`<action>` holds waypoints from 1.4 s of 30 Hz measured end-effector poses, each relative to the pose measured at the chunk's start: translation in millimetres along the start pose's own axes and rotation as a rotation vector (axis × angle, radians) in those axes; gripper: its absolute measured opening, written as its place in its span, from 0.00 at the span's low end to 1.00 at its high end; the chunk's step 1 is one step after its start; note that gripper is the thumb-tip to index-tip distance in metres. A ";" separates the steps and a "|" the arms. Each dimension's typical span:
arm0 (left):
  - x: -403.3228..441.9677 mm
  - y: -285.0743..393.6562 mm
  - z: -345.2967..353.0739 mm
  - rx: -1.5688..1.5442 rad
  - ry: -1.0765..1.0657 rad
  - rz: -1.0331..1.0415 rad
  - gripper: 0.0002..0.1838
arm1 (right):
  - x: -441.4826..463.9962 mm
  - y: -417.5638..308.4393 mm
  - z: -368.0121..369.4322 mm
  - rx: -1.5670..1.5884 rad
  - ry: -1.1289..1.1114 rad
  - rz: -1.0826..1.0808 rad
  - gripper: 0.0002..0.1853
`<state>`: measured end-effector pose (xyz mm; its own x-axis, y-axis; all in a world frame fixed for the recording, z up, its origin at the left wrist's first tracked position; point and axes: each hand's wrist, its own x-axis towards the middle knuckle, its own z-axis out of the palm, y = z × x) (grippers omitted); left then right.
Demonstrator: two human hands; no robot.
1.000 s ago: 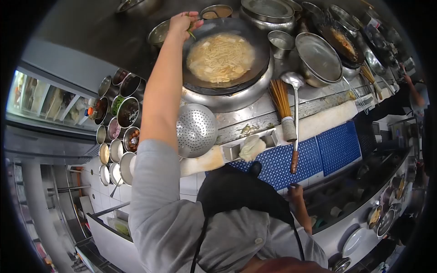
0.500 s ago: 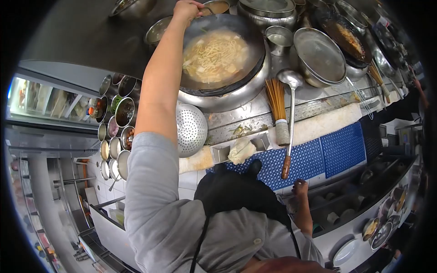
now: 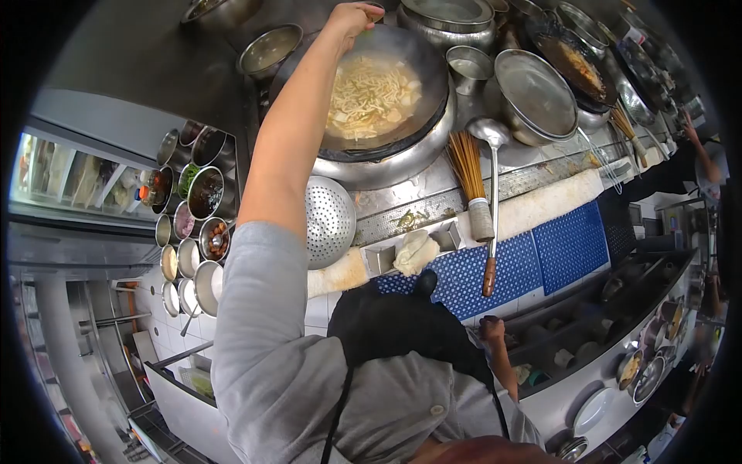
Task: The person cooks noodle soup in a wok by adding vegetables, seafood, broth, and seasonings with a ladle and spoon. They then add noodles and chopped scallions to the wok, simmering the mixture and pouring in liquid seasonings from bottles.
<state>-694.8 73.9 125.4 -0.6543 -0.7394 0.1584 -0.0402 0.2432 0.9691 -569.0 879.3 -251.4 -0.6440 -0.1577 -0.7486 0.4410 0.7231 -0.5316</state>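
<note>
My left hand (image 3: 354,22) reaches across to the far edge of a large black wok (image 3: 425,116), its fingers closed at the handle there. Pale noodles (image 3: 375,89) with white chunks lie in a cloudy broth in the wok, which sits on a round metal burner ring. Steam blurs the far side. My right hand (image 3: 492,331) hangs low beside my body with curled fingers, apart from the tools. A ladle (image 3: 491,201) with a wooden grip rests beside a bamboo brush (image 3: 470,178) on the stove front. A perforated strainer (image 3: 328,220) lies under my left forearm.
Several seasoning pots (image 3: 207,193) stand at the left. A lidded metal pot (image 3: 537,93) and a second wok (image 3: 572,62) are at the right. A crumpled cloth (image 3: 416,253) lies at the stove edge. Other people (image 3: 703,166) are at the far right.
My left hand has shifted right along the wok's far side, and the noodles sit slightly further right. My right hand has moved a little left and down.
</note>
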 end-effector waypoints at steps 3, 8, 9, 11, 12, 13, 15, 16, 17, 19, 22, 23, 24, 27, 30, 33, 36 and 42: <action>-3.0 -15.9 -1.2 -0.241 -0.284 -0.097 0.24 | -16.6 -1.2 -0.4 0.087 -0.069 0.070 0.10; -80.1 48.4 8.2 0.549 -0.180 -0.021 0.18 | -11.9 -0.7 -6.2 -0.076 -0.074 -0.027 0.09; -84.0 54.1 8.1 0.704 -0.173 0.007 0.17 | -6.2 4.4 -6.7 -0.073 -0.112 -0.095 0.09; -80.7 51.1 10.2 0.612 -0.149 0.034 0.15 | 4.5 5.3 -2.1 -0.055 -0.038 -0.071 0.12; -76.4 47.9 12.3 0.566 -0.138 0.049 0.14 | 8.6 1.3 0.3 -0.044 0.001 -0.059 0.14; -62.9 37.7 14.9 0.391 -0.168 -0.015 0.13 | 7.1 -6.5 2.2 -0.011 0.015 -0.025 0.16; -29.6 12.1 20.0 0.042 -0.228 -0.145 0.14 | 0.0 -24.1 5.5 0.054 0.043 0.045 0.21; -28.6 10.1 21.4 0.056 -0.259 -0.106 0.14 | 1.4 -26.0 6.2 0.057 0.037 0.045 0.21; -27.7 7.6 22.5 0.070 -0.289 -0.070 0.14 | 2.4 -27.5 6.8 0.060 0.031 0.046 0.22; -33.3 8.4 25.4 0.059 -0.290 -0.049 0.14 | 1.4 -29.9 7.2 0.063 0.014 0.056 0.22; -53.9 18.3 23.7 -0.005 -0.211 -0.114 0.13 | -0.6 -27.5 6.5 0.062 0.004 0.073 0.23; -53.2 13.9 18.8 -0.017 -0.192 -0.145 0.12 | 4.6 -19.1 6.9 0.062 0.013 0.074 0.23; -53.1 9.7 13.0 -0.028 -0.170 -0.176 0.12 | 8.6 -10.4 6.3 0.061 0.020 0.074 0.23; -93.6 40.7 -13.3 0.512 -0.108 -0.041 0.16 | 11.3 -4.1 1.3 0.045 -0.013 0.057 0.24; -108.7 22.3 -46.5 0.730 -0.142 -0.011 0.29 | 18.4 -8.4 1.8 -0.019 -0.035 0.045 0.22; -140.0 -13.4 -59.3 0.706 -0.298 0.232 0.36 | 47.3 3.4 4.4 0.063 -0.114 0.025 0.18; -184.8 -28.5 -78.3 0.952 0.192 0.559 0.34 | 40.3 -51.5 14.7 -0.163 -0.151 -0.147 0.13; -308.0 7.6 -217.6 0.419 0.777 0.460 0.09 | 33.6 -89.1 35.0 -0.086 -0.147 -0.045 0.14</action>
<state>-329.2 166.8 125.0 -0.0028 -0.6870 0.7266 -0.2678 0.7006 0.6614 -608.0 786.0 -243.1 -0.5606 -0.2832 -0.7782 0.3551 0.7667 -0.5348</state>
